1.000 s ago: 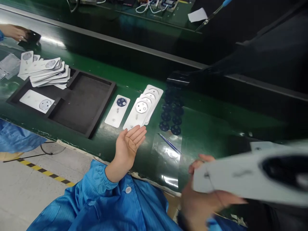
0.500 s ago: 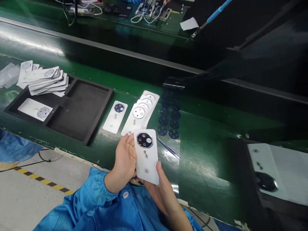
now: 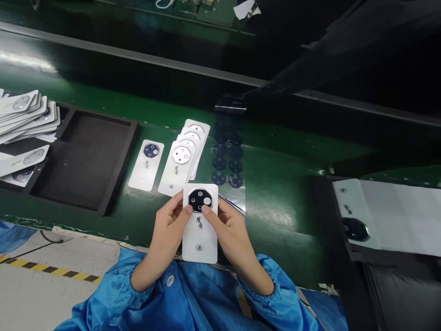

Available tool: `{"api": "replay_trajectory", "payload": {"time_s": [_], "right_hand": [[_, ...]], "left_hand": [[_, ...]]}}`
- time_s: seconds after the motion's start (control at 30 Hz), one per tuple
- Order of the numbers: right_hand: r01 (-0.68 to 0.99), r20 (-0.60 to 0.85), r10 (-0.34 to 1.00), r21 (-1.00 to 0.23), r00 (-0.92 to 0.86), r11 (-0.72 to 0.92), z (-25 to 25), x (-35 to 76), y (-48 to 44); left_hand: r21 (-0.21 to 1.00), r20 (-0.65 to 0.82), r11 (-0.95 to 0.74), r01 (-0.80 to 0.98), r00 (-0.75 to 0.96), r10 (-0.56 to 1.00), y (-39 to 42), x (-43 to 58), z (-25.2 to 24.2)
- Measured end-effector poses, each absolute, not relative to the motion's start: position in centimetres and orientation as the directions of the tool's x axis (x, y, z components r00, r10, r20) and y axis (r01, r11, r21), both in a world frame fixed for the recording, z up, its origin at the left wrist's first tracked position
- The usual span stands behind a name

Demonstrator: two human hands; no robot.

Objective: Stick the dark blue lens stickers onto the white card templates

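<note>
- The white rectangular plastic back cover (image 3: 200, 230) is held face up between both hands, over the near edge of the glossy green bench top (image 3: 282, 216).
- Its long axis runs straight away from the person. The end with the black octagonal lens plate (image 3: 199, 200) points away.
- The left hand (image 3: 168, 225) and right hand (image 3: 230, 230) clasp the cover's long edges, with both thumbs on the lens plate.
- Uneven thumb pressure could probably skew the plate or smear its glass.
- Just beyond the cover's far end lies a fanned row of white covers (image 3: 184, 154).
- To the far right of the cover are spare black lens plates on clear film (image 3: 227, 158).
- Thin metal tweezers (image 3: 234, 206) lie beside the cover's right edge.
</note>
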State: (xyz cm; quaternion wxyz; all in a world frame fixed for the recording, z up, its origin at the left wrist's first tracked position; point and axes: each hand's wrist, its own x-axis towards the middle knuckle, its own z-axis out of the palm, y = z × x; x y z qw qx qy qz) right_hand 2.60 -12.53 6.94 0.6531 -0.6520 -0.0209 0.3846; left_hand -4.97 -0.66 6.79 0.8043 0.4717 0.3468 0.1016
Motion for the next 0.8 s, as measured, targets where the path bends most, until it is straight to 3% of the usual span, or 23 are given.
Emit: {"api": "replay_trajectory", "payload": {"time_s": [0.3, 0.4, 0.53, 0.8], "right_hand": [[-0.395, -0.430, 0.432, -0.902, 0.793, -0.174, 7.9, 2.8, -11.6], [-0.395, -0.429, 0.507, -0.901, 0.748, -0.180, 7.9, 3.6, -12.2], [-0.541, -0.463, 0.660, -0.835, 0.592, -0.101, 7.6, 4.9, -13.2], [-0.671, -0.499, 0.723, -0.738, 0.477, -0.067, 8.0, 5.5, -13.3]], "left_hand": [[0.873, -0.456, 0.413, 0.258, 0.731, 0.507, -0.7, -4.2, 7.8], [0.855, -0.468, 0.451, 0.255, 0.753, 0.463, -0.1, -4.3, 7.8], [0.810, -0.490, 0.525, 0.261, 0.794, 0.360, 0.9, -4.7, 7.7], [0.744, -0.513, 0.602, 0.290, 0.825, 0.236, 2.0, -4.7, 8.2]]}}
